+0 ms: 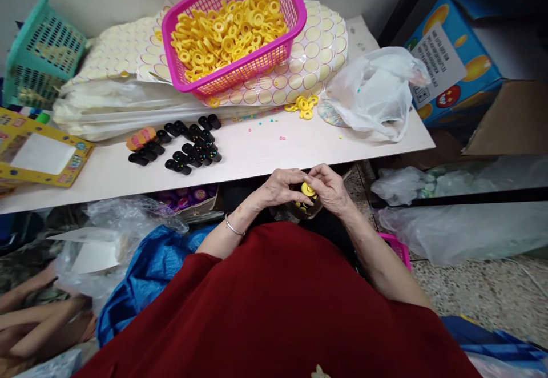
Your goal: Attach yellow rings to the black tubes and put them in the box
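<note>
Just past the table's front edge, my left hand [283, 187] and my right hand [330, 190] meet over my lap. Between their fingertips is a small round yellow plastic piece [307, 188] with a ring shape. My right thumb and fingers pinch it from the right, and my left fingers close on it from the left. Right below, a brown open container [315, 213] shows partly, with more yellow bits in it; my hands hide most of it. On the table, a pink basket [234, 68] is heaped with yellow ring-ended plastic pieces [233, 27].
Short black tubes [194, 145] stand in rows on the white table [252, 158], beside orange pieces [141, 138]. A few yellow pieces [303, 105], tiny beads and a white plastic bag [377, 92] lie rightward. A blue carton [454, 52] stands far right. Another person's bare limbs [38, 321] show lower left.
</note>
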Demonstrator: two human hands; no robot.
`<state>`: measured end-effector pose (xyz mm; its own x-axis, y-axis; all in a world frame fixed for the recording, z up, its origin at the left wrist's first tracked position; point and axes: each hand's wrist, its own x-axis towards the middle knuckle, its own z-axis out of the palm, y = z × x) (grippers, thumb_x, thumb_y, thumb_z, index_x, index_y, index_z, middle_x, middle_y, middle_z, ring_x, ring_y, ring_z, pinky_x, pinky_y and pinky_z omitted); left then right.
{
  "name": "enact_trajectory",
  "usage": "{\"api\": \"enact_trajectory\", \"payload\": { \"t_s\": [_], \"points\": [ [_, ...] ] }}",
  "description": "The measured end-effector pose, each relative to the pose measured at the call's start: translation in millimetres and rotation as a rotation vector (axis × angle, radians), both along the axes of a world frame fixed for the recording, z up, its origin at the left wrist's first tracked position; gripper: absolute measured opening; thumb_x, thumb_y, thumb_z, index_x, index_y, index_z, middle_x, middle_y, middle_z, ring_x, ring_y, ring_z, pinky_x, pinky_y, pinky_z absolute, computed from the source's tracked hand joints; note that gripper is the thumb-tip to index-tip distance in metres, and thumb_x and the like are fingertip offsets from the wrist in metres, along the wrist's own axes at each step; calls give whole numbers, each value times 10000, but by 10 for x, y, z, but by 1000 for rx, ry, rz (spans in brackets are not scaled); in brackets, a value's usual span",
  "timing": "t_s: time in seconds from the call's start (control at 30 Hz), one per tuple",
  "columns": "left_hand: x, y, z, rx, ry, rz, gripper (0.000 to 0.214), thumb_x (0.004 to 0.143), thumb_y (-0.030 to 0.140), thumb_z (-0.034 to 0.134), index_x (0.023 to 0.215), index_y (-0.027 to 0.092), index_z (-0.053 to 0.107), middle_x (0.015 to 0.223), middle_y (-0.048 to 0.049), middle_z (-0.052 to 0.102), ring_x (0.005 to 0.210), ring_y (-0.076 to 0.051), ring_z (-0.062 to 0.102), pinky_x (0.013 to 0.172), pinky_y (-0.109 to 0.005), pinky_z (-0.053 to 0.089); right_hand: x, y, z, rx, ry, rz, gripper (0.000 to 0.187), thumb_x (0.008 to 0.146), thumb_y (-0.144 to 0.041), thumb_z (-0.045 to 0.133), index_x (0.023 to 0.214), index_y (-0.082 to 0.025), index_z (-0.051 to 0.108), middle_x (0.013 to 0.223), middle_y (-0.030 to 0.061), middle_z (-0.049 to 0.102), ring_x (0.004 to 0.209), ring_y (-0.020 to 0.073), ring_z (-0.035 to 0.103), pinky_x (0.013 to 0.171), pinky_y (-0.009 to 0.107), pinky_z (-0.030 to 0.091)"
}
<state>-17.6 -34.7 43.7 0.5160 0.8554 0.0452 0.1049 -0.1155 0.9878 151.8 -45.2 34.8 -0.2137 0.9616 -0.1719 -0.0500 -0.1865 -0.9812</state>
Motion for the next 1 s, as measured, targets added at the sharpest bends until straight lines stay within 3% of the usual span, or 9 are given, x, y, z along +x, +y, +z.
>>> {"api": "enact_trajectory", "payload": {
  "t_s": [0.2,0.33,0.5,0.6,0.7,0.87,1.0],
  "points": [
    [-6,-23,-124,163,23,30,274,624,356,796,863,227,760,833,-63,680,796,-172,585,770,-306,451,47,41,-93,-70,166,145,406,599,-462,782,813,-198,559,679,-49,576,587,86,506,516,187,409],
    [-13,-17,-149,310,113,60,256,618,390,795,817,233,757,793,-53,684,784,-172,544,796,-326,413,84,88,-113,-188,251,253,432,526,-310,831,815,-201,529,686,-67,572,588,77,507,521,177,405],
    [-7,7,-218,459,282,-103,195,732,404,696,793,221,724,796,-41,680,778,-164,515,856,-347,378,81,113,-125,-268,266,366,519,482,-167,823,944,-190,586,898,-7,654,810,126,603,673,219,479],
    [-5,9,-289,539,418,-120,209,783,393,638,782,193,700,795,-54,656,816,-176,506,873,-352,374,56,102,-188,-306,272,421,531,505,-182,814,1002,-174,627,949,17,662,849,137,605,702,224,481],
    [-8,3,-355,563,491,-85,233,785,404,635,794,180,695,799,-62,636,857,-190,487,859,-350,383,27,97,-264,-344,332,412,540,505,-200,817,1015,-168,643,892,12,663,788,127,600,668,214,479],
    [-24,17,-417,512,401,-55,225,737,400,690,828,197,720,854,-72,635,879,-202,463,836,-354,390,-22,112,-298,-424,456,433,584,481,-189,818,1041,-182,653,905,22,676,728,114,604,650,213,491],
    [-39,42,-484,442,322,-52,184,712,368,708,825,225,728,867,-70,639,886,-213,466,878,-372,367,-81,107,-328,-395,405,307,537,429,-139,821,950,-165,693,833,6,687,677,95,587,604,182,463]
  ]
}}
